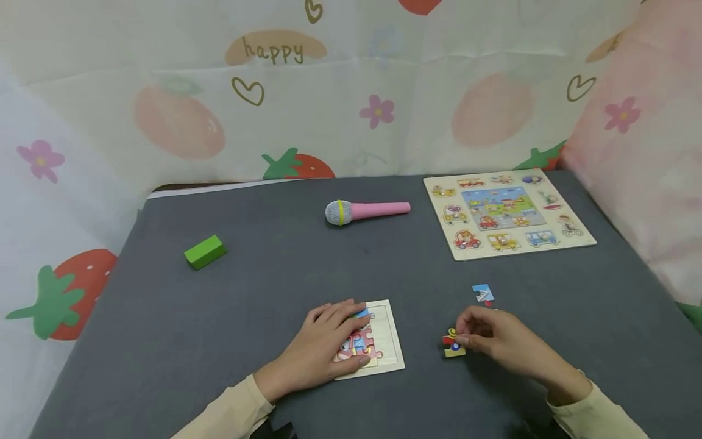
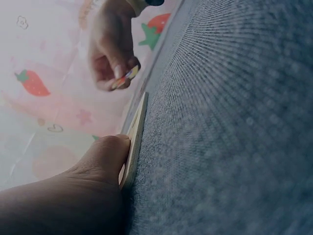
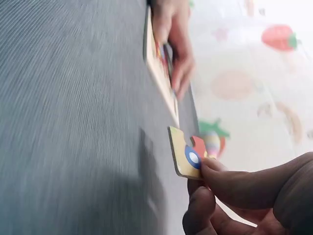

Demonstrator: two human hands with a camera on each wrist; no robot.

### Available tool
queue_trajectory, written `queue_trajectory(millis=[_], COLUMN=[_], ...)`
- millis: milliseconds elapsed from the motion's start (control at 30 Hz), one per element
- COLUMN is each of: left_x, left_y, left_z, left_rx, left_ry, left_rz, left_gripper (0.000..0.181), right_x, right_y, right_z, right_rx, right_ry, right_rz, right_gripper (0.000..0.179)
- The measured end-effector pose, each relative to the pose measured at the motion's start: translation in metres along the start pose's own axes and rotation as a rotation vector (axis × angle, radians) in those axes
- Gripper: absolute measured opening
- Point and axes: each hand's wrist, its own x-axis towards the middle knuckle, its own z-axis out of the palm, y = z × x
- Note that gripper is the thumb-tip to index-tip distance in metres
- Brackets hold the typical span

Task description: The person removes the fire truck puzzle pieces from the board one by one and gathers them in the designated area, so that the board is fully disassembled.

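Observation:
My left hand [image 1: 323, 341] rests with its fingers spread over a small wooden puzzle board [image 1: 392, 341], covering much of it. Several joined pieces [image 1: 362, 344] show under and between the fingers, on the board's left part. To the right, my right hand [image 1: 507, 341] pinches a jigsaw piece [image 3: 188, 156] between thumb and fingers. It is yellow and red with a blue-and-white wheel shape, and is held above the cloth. Just beyond that hand lies a loose blue jigsaw piece [image 1: 482, 293], partly hidden by the hand.
A larger wooden picture puzzle [image 1: 570, 235] with vehicle pieces lies at the back right. A pink toy microphone [image 1: 378, 210] lies at the back middle, and a green block [image 1: 205, 252] at the left. Grey cloth [image 1: 263, 286] covers the table, with a printed curtain [image 1: 340, 122] behind.

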Motion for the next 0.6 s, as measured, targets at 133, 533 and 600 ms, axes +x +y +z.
queue_trajectory(millis=[133, 533, 600], left_x=[-0.001, 0.0, 0.0], left_y=[-0.002, -0.003, -0.002], left_z=[0.0, 0.003, 0.003], left_rx=[0.015, 0.033, 0.036], left_ry=[0.017, 0.026, 0.027], left_rz=[0.011, 0.03, 0.031], left_gripper=[0.058, 0.059, 0.059], right_x=[-0.012, -0.032, -0.033], right_y=[0.017, 0.054, 0.056], right_z=[-0.019, -0.045, -0.045], right_rx=[-0.017, -0.036, -0.048], right_ry=[-0.006, -0.031, -0.026], right_rz=[0.029, 0.031, 0.011], right_gripper=[0.02, 0.017, 0.016])
